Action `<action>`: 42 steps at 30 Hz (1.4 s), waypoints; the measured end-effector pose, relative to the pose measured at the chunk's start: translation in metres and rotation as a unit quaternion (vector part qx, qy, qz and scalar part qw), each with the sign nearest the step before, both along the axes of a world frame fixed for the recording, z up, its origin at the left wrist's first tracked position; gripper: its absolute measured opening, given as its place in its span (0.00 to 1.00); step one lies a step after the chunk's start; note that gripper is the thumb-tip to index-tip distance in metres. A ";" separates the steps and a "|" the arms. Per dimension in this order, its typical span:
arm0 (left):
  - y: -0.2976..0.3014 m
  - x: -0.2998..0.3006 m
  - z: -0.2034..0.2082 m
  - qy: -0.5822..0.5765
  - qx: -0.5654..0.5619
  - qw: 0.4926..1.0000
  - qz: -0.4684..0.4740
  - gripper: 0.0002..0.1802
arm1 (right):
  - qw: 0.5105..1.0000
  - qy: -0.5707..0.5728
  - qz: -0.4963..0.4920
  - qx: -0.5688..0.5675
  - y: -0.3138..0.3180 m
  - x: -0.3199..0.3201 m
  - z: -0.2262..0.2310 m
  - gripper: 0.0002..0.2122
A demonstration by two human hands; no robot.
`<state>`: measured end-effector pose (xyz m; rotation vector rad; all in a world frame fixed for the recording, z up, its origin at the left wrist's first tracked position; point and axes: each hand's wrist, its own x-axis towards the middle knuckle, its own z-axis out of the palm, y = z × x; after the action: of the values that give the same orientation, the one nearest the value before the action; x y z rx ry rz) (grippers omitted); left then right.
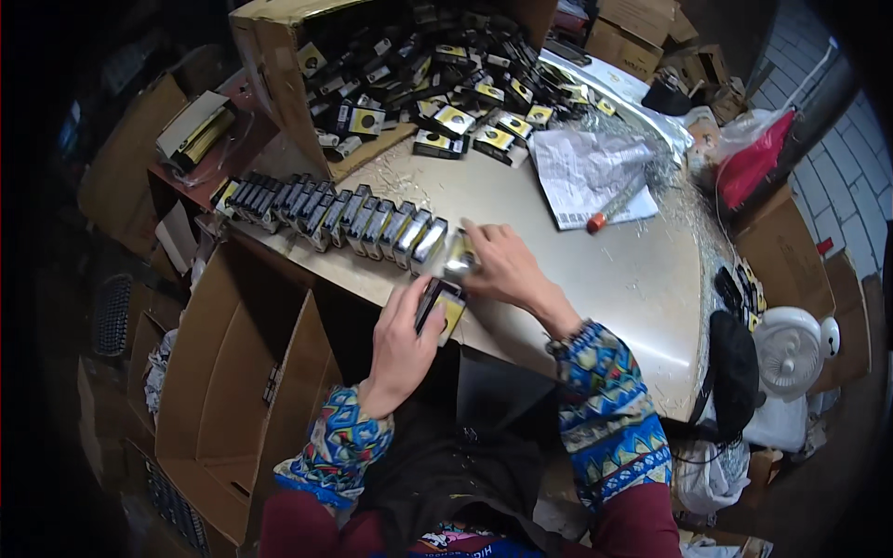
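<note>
My left hand (402,342) is closed round a small black-and-yellow box (451,307) at the table's front edge. Just beyond it, my right hand (507,265) grips a second small box (459,253), which is blurred by motion and partly hidden by the fingers. This second box is beside the near end of a long row of boxes (372,223). The row's boxes stand upright, packed side by side, and run off to the left along the table edge.
A large tipped carton (270,84) spills a heap of small boxes (446,84) onto the table (605,288). A crumpled paper sheet (581,172) lies right of the heap, with a red-ended tube (614,206) on it. An open carton (223,372) stands below left; a white fan (789,349) is at right.
</note>
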<state>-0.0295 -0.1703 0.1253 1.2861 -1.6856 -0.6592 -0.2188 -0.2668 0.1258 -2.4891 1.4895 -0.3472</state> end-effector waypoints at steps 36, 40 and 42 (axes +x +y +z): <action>-0.136 0.100 -0.021 0.202 -0.108 0.877 0.423 0.44 | 0.899 -0.234 0.141 0.342 -0.130 0.125 0.052 0.34; -0.153 0.143 -0.041 0.022 -0.053 0.905 0.421 0.47 | 0.925 -0.199 0.138 0.292 -0.113 0.158 0.072 0.32; -0.155 0.140 -0.036 -0.047 -0.022 0.917 0.395 0.47 | 0.937 -0.184 0.163 0.247 -0.112 0.158 0.074 0.31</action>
<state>0.1107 -0.3254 0.0888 1.8135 -1.0810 -0.0718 -0.0608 -0.3791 0.1997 -2.0705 0.8646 -0.3080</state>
